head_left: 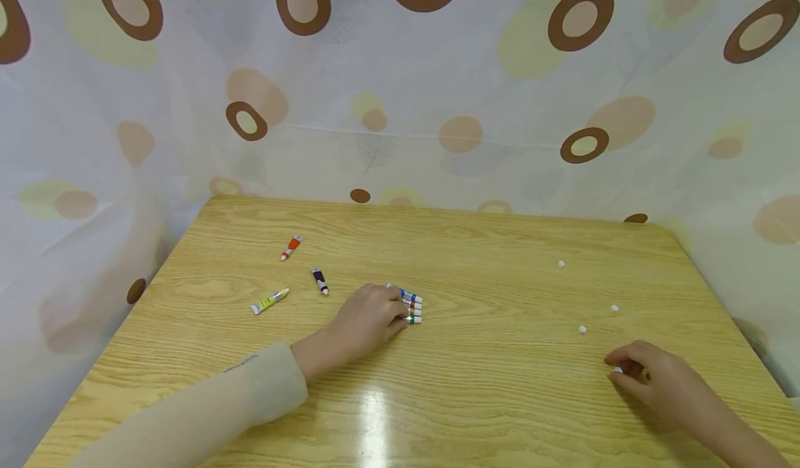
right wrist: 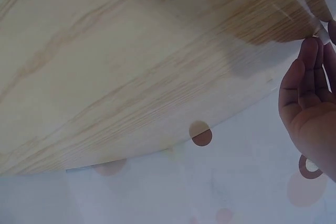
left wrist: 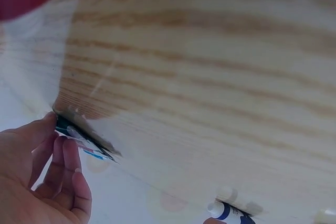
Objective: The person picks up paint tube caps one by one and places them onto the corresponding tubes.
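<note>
My left hand [head_left: 370, 321] is over the left ends of a row of small paint tubes, its thumb and fingers pinching the nearest one, a green paint tube [head_left: 412, 320]. Beside it in the row lie a blue paint tube [head_left: 409, 295] and others with reddish-brown bands, their ends partly hidden by the fingers. In the left wrist view the thumb meets the dark end of the green tube [left wrist: 73, 130]. At the right, my right hand [head_left: 659, 378] pinches a small white cap [head_left: 618, 369] between thumb and fingers, close over the wooden table [head_left: 487, 398].
Left of the row lie a red paint tube [head_left: 291, 247], a dark purple paint tube [head_left: 319, 280] and a yellow-green paint tube [head_left: 271, 301]. Three small white pieces, one white cap [head_left: 582, 329] among them, lie beyond the right hand. A patterned curtain [head_left: 412, 107] hangs behind the table.
</note>
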Available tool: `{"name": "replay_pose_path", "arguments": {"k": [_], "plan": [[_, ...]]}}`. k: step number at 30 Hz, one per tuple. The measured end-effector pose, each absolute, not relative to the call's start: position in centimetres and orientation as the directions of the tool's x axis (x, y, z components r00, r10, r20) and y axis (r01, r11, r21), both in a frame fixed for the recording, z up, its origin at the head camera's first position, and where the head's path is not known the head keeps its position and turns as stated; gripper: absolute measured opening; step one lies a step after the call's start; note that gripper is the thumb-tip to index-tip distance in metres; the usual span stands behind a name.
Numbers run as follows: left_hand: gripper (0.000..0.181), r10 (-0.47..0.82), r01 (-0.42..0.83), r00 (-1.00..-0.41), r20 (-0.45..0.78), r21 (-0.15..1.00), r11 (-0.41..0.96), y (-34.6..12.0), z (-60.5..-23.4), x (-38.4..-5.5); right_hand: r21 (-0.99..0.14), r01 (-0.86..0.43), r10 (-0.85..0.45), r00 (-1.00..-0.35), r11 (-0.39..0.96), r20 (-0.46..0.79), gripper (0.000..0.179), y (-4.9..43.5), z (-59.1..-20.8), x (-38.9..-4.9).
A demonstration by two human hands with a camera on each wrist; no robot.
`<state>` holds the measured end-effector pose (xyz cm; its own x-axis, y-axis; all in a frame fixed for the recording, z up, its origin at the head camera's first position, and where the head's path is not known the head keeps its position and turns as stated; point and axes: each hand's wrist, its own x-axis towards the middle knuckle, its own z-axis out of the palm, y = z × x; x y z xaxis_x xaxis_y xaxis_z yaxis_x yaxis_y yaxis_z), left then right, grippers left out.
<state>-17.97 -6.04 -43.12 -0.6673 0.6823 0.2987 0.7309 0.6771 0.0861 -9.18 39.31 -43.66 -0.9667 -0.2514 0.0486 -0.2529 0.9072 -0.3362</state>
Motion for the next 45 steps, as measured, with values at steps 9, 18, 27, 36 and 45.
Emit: {"name": "replay_pose_path", "arguments": {"k": [9,18,27,36,45], "plan": [[0.008,0.686,0.735,-0.662,0.303,0.081,0.673,-6.2,-43.3,-18.1,-0.336,-0.253,-0.246,-0.967,0.907,0.064,0.016,39.2,-43.7,-9.2],[0.015,0.678,0.725,-0.676,0.290,0.092,0.683,-7.0,-42.6,-17.9,-0.345,-0.189,-0.203,-0.979,0.919,-0.005,0.009,38.7,-43.1,-9.6],[0.013,0.655,0.712,-0.680,0.330,0.085,0.696,-10.0,-42.2,-17.6,-0.358,-0.182,-0.202,-0.979,0.916,-0.019,0.008,38.1,-42.8,-9.7],[0.016,0.606,0.665,-0.726,0.325,0.105,0.740,-12.9,-41.0,-16.8,-0.351,-0.241,-0.226,-0.971,0.905,0.084,0.012,37.2,-42.6,-9.6],[0.013,0.584,0.634,-0.767,0.264,0.174,0.754,-15.8,-40.4,-15.3,-0.284,-0.447,-0.344,-0.873,0.848,0.345,0.032,36.5,-42.7,-9.8]]}}
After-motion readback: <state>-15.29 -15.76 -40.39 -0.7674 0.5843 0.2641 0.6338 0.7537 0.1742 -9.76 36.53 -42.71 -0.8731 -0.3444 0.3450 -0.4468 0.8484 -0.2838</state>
